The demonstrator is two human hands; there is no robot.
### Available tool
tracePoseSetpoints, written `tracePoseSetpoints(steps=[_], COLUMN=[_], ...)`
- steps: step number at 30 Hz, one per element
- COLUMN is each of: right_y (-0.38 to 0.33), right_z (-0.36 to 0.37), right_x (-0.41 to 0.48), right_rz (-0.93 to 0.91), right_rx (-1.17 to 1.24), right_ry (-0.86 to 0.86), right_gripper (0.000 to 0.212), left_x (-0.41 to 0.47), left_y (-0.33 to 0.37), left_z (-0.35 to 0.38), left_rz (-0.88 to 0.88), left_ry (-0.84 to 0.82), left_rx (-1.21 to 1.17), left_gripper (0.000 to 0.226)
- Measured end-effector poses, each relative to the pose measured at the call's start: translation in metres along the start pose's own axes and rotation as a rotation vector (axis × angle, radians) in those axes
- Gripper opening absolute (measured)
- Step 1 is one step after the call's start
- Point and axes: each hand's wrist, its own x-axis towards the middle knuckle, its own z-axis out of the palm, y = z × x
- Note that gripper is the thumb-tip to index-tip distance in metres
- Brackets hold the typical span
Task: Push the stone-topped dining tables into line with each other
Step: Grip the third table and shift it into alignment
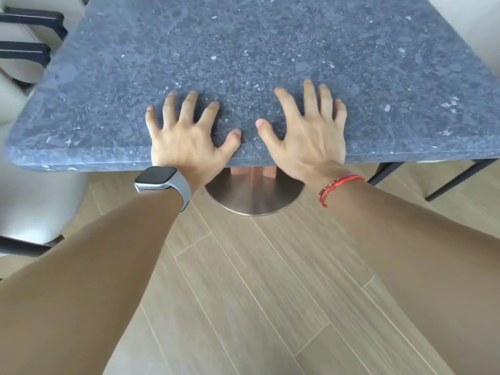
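head view: left grip and right grip press wide and flat on the stone worktop; even pressure should keep it sliding straight.

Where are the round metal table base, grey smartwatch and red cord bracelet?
round metal table base [254, 198], head view, disc front
grey smartwatch [155, 176], head view, dark screen
red cord bracelet [340, 182], head view, wrist strands

Bright, soft light fills the room. Shadows are faint. The round metal base shines a little. The whole picture is a bit blurry, most at the left by the chairs. The wide lens bends the desk edge into a curve.
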Motion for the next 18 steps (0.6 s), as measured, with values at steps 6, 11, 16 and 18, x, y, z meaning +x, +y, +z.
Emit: tracePoseSetpoints(steps=[6, 11, 16, 18], right_y=[-0.0021, -0.0030, -0.0019, -0.0008], right_z=[0.0015, 0.0047, 0.0070, 0.0072], right_x=[-0.0029, -0.0038, -0.0046, -0.0044], right_rz=[0.049, 0.072, 0.073, 0.074], right_rx=[-0.030, -0.033, -0.015, 0.000], right_ry=[-0.029, -0.049, -0.022, 0.006], right_gripper=[0.071, 0.068, 0.067, 0.065], left_x=[-0.0023, -0.0032, -0.0039, -0.0033], left_y=[0.0004, 0.0012, 0.0024, 0.0028], left_z=[0.0020, 0.0050, 0.0044, 0.0038], left_rz=[-0.030, -0.041, -0.043, -0.043], left_ry=[-0.010, 0.012, 0.024, 0.028], left_rx=[0.004, -0.015, -0.026, -0.036], left_gripper=[0.077, 0.072, 0.072, 0.073])
